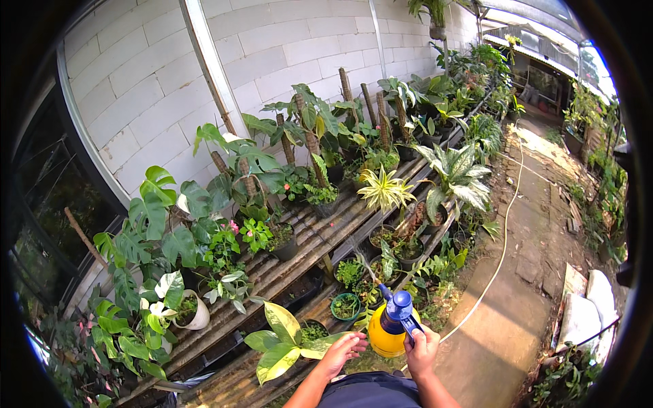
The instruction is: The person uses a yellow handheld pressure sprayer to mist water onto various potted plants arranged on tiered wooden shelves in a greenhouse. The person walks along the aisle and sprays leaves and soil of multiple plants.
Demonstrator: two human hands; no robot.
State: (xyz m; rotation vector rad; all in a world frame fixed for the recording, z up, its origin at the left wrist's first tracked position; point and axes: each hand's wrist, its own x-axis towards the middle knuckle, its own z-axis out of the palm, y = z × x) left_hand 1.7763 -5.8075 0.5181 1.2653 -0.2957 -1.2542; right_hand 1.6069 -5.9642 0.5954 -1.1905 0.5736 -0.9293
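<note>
My right hand [424,350] grips the dark blue handle of a pump pressure sprayer [385,337], with the thumb up at its trigger. The sprayer has a yellow tank and a blue pump head, and its nozzle points away from me at the potted plants. A faint mist shows beyond the nozzle tip. My left hand [343,351] holds nothing, its fingers apart and slightly curled, left of the tank. Beside that hand is a plant with large yellow-green variegated leaves [280,342]; whether they touch, I cannot tell. A small green pot [345,307] stands just past the sprayer.
Corrugated shelving [306,239] carries many potted plants along a white block wall [285,41]. A metal post [214,66] rises against it. On the right, a pale hose [502,255] runs down the paved path [502,326], and white sacks [581,319] lie at its edge.
</note>
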